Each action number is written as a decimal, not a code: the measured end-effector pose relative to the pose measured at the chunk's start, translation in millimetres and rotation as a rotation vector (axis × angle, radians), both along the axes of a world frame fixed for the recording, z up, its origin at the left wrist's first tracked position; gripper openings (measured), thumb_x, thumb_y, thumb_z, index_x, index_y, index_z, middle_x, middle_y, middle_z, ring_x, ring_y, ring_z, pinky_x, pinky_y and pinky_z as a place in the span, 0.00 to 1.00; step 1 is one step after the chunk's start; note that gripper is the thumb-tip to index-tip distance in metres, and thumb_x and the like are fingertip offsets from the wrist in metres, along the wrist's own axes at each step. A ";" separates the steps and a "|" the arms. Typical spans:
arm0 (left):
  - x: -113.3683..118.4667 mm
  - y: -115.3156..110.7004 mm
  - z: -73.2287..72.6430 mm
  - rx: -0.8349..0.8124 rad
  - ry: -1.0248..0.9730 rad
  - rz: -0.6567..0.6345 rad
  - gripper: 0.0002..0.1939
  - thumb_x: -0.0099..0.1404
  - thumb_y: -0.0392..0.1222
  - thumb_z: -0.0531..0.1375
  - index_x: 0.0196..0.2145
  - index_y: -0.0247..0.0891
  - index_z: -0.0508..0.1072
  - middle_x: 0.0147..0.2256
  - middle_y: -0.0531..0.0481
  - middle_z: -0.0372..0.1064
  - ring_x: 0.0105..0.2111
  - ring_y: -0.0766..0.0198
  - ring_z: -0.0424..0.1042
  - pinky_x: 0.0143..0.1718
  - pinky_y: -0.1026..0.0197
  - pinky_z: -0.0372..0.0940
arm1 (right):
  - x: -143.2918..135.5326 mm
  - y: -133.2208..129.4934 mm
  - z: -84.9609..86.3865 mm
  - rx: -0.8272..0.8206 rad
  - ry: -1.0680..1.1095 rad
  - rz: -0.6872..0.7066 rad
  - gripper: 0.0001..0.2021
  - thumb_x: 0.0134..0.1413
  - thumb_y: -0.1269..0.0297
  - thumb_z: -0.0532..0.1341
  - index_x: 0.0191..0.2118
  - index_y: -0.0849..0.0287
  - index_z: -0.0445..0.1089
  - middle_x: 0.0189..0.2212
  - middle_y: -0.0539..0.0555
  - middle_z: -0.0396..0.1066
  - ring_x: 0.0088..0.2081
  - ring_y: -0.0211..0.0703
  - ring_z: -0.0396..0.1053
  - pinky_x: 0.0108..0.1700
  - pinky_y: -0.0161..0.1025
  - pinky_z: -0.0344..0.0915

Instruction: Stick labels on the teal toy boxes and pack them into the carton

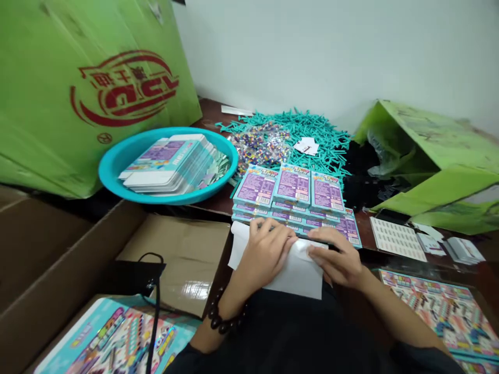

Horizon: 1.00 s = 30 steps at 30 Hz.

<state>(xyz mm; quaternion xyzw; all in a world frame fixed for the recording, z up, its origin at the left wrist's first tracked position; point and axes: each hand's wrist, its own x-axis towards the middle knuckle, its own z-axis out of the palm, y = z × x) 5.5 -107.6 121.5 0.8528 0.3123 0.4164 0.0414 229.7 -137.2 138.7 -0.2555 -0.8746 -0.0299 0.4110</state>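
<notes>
A white sheet (296, 278), thin like paper or card, hangs in front of my body with its upper edge bent over. My left hand (267, 246), with a dark bead bracelet on the wrist, has its fingers curled over that upper edge. At the sheet's right side my right hand (337, 254) grips it between thumb and fingers. A narrow dark strip shows behind the sheet between the hands; I cannot make out what it is. Just beyond them, small purple-and-teal printed boxes (292, 187) are stacked at the table's front edge.
Behind the boxes lie a heap of teal sticks (312, 124) and bags of colourful beads (261, 145). A blue basin (167, 197) of flattened boxes stands left. Green cartons (440, 156) flank the table. Label sheets (397, 239) lie right; an open brown carton (183, 244) sits lower left.
</notes>
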 end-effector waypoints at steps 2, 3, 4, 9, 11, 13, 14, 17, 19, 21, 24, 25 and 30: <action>4.8 -2.5 6.0 0.073 0.023 0.036 0.08 0.75 0.35 0.53 0.38 0.36 0.69 0.35 0.49 0.75 0.39 0.57 0.66 0.47 0.50 0.52 | 5.4 -4.4 -3.1 -0.084 0.129 -0.111 0.26 0.62 0.72 0.63 0.64 0.51 0.64 0.49 0.61 0.77 0.50 0.50 0.77 0.50 0.50 0.77; 8.3 -3.2 8.6 0.106 0.038 0.051 0.07 0.75 0.35 0.53 0.38 0.36 0.70 0.35 0.49 0.75 0.39 0.57 0.66 0.47 0.50 0.52 | 8.1 -5.3 -4.8 -0.134 0.177 -0.159 0.28 0.62 0.71 0.64 0.65 0.51 0.63 0.47 0.59 0.78 0.48 0.48 0.78 0.49 0.47 0.77; 12.2 -3.5 10.6 0.132 0.051 0.066 0.07 0.74 0.34 0.53 0.38 0.35 0.70 0.35 0.49 0.75 0.39 0.56 0.66 0.47 0.50 0.52 | 10.6 -5.2 -6.6 -0.176 0.209 -0.188 0.28 0.62 0.70 0.65 0.65 0.51 0.63 0.44 0.57 0.79 0.45 0.46 0.79 0.47 0.44 0.78; 32.1 -3.2 12.3 0.163 0.134 0.066 0.07 0.74 0.35 0.54 0.44 0.34 0.72 0.37 0.47 0.76 0.43 0.54 0.67 0.50 0.48 0.52 | 15.2 1.4 -13.8 -0.242 0.296 -0.193 0.23 0.63 0.69 0.64 0.62 0.51 0.67 0.38 0.52 0.80 0.37 0.41 0.80 0.42 0.36 0.79; 38.0 -3.3 10.1 0.132 0.146 0.042 0.07 0.75 0.36 0.54 0.44 0.35 0.72 0.38 0.47 0.76 0.43 0.55 0.67 0.50 0.48 0.53 | 15.2 4.1 -17.3 -0.187 0.305 -0.190 0.26 0.62 0.71 0.64 0.64 0.51 0.65 0.41 0.54 0.80 0.39 0.42 0.80 0.44 0.39 0.79; 42.5 -3.3 7.4 0.101 0.133 0.038 0.07 0.75 0.36 0.53 0.42 0.36 0.71 0.36 0.48 0.75 0.41 0.56 0.66 0.50 0.49 0.53 | 16.7 6.8 -23.2 -0.057 0.292 -0.185 0.29 0.60 0.75 0.64 0.66 0.51 0.63 0.43 0.56 0.80 0.41 0.44 0.79 0.46 0.42 0.78; 44.3 -3.2 6.2 0.089 0.129 0.041 0.08 0.75 0.36 0.52 0.40 0.36 0.71 0.35 0.48 0.75 0.40 0.57 0.66 0.49 0.49 0.52 | 18.1 8.0 -27.0 0.012 0.280 -0.181 0.31 0.60 0.77 0.64 0.66 0.50 0.62 0.43 0.56 0.80 0.42 0.45 0.78 0.45 0.43 0.78; 47.2 -2.1 4.6 0.054 0.136 0.021 0.09 0.75 0.36 0.51 0.38 0.36 0.70 0.34 0.49 0.73 0.39 0.57 0.65 0.48 0.49 0.52 | 23.5 9.5 -38.9 0.186 0.188 -0.109 0.30 0.59 0.78 0.62 0.65 0.49 0.65 0.40 0.55 0.81 0.41 0.47 0.77 0.42 0.47 0.78; 47.5 -1.2 4.7 0.003 0.129 0.007 0.10 0.76 0.36 0.50 0.37 0.36 0.69 0.33 0.50 0.73 0.38 0.58 0.64 0.48 0.49 0.51 | 25.5 7.9 -44.3 0.248 0.225 -0.035 0.27 0.59 0.76 0.63 0.62 0.49 0.68 0.39 0.54 0.81 0.40 0.48 0.76 0.42 0.49 0.78; 47.2 -0.5 4.8 -0.043 0.110 0.017 0.10 0.76 0.36 0.50 0.38 0.37 0.69 0.34 0.51 0.73 0.38 0.59 0.65 0.48 0.49 0.50 | 25.7 5.4 -46.4 0.184 0.403 0.007 0.29 0.57 0.78 0.64 0.62 0.47 0.68 0.39 0.53 0.80 0.40 0.47 0.76 0.43 0.50 0.78; 46.9 -0.1 3.4 -0.032 0.101 0.035 0.08 0.76 0.36 0.51 0.39 0.37 0.68 0.34 0.51 0.74 0.38 0.59 0.65 0.49 0.48 0.50 | 25.3 3.3 -45.3 -0.125 0.618 -0.073 0.32 0.57 0.78 0.65 0.64 0.45 0.64 0.45 0.54 0.78 0.44 0.46 0.77 0.43 0.48 0.79; 47.1 -0.1 2.5 -0.018 0.103 0.037 0.08 0.76 0.37 0.51 0.38 0.37 0.68 0.34 0.51 0.74 0.38 0.59 0.65 0.48 0.48 0.50 | 25.4 3.4 -44.5 -0.231 0.628 -0.096 0.30 0.58 0.77 0.64 0.64 0.45 0.65 0.46 0.55 0.77 0.43 0.45 0.78 0.44 0.46 0.79; 49.9 1.7 -3.7 0.033 0.106 0.028 0.07 0.74 0.35 0.51 0.37 0.36 0.67 0.33 0.51 0.72 0.37 0.58 0.66 0.47 0.49 0.52 | 26.6 6.7 -41.4 -0.496 0.664 -0.025 0.28 0.61 0.73 0.64 0.63 0.43 0.64 0.48 0.55 0.74 0.41 0.39 0.77 0.43 0.39 0.78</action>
